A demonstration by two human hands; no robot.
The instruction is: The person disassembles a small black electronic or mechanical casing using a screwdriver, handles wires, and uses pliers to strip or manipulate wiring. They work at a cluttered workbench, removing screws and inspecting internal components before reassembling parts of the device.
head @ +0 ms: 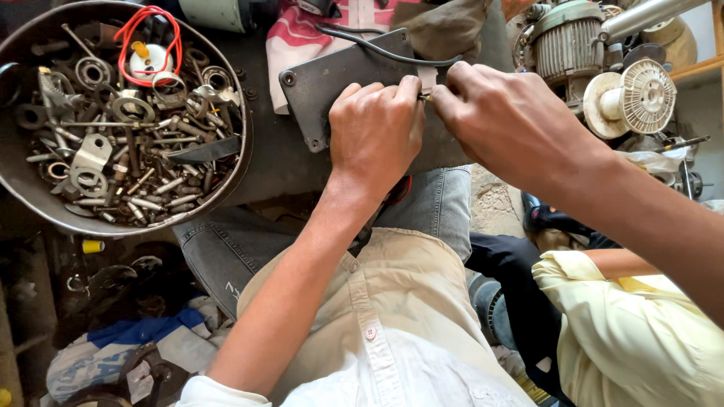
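Note:
A dark grey metal plate (332,75) with corner holes rests on my lap over my jeans. My left hand (375,132) lies on the plate with its fingers curled, pinching a small part at its fingertips. My right hand (501,120) meets it from the right, and its fingers close on the same small metal piece (424,97). A black cable (377,49) runs across the top of the plate. What the small piece is stays hidden between the fingertips.
A round metal bowl (15,169) at left holds several bolts, washers, nuts and a red wire loop (147,38). Motor parts and a white ribbed fan wheel (641,94) sit at upper right. Another person in a pale yellow shirt (633,332) sits at lower right.

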